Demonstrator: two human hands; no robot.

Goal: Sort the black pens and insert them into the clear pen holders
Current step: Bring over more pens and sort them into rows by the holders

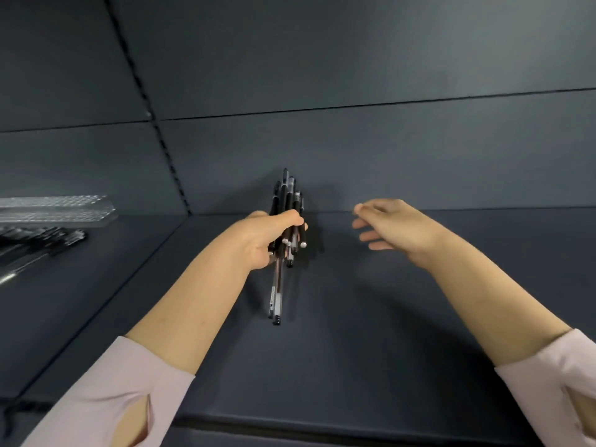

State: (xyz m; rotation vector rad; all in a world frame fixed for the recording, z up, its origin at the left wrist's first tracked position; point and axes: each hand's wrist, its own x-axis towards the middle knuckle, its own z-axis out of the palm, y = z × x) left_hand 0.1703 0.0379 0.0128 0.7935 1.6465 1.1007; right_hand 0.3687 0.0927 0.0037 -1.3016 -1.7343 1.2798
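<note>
Black pens point(286, 198) stand bunched in the middle above the dark surface point(371, 317), the left hand point(264, 237) with its grip curled round them, while the right hand point(393, 227) hovers to their right, grip slack and empty, and clear pen holders point(54, 208) lie at the far left.

The pens point(288, 201) bunched in the left hand point(261, 240) are black, with clear lower barrels showing dark cores and small white end plugs. The desk point(371, 317) is a plain, matte, dark slate grey. The wall point(354, 59) is the same dark grey, crossed by thin black seams point(387, 103) and one black strip point(145, 101) that looks dotted. At far left, the holder point(54, 208) is clear with a fine grid of pale dots. The loose pens point(38, 243) beside it are black and blurred. The sleeves point(106, 391) are pale pink.
</note>
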